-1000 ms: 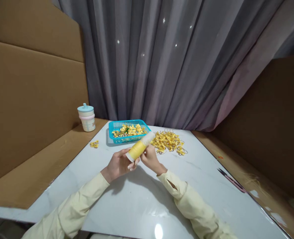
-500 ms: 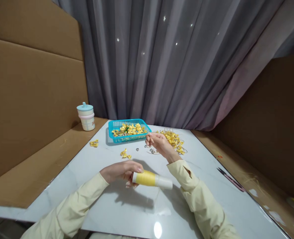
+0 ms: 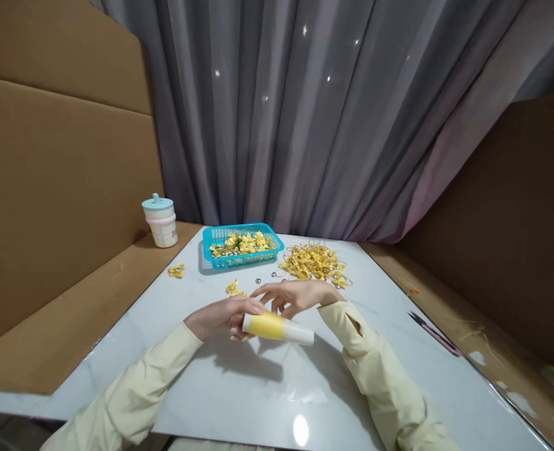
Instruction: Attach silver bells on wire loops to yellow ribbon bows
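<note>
My left hand (image 3: 225,318) is closed round one end of a spool of yellow thread (image 3: 267,326), a white tube with a yellow band, held tilted above the table. Just behind the spool, my right hand (image 3: 300,295) reaches leftward with its fingers bent and apart, close to the left fingertips. No thread can be made out between its fingers. A small yellow ribbon bow (image 3: 234,288) lies past my hands, partly covered by them. Near it is a little silver bell (image 3: 258,280).
A blue basket (image 3: 243,259) holds yellow bows and silver bells. Right of it lies a pile of yellow bows (image 3: 314,260) with cords. Another bow (image 3: 176,271) lies left. A lidded cup (image 3: 161,222) stands back left; scissors (image 3: 434,334) lie near the right edge.
My right hand has come down and left from its raised pinch to beside the spool, its fingers now apart. My left hand and the spool have shifted slightly left and up.
</note>
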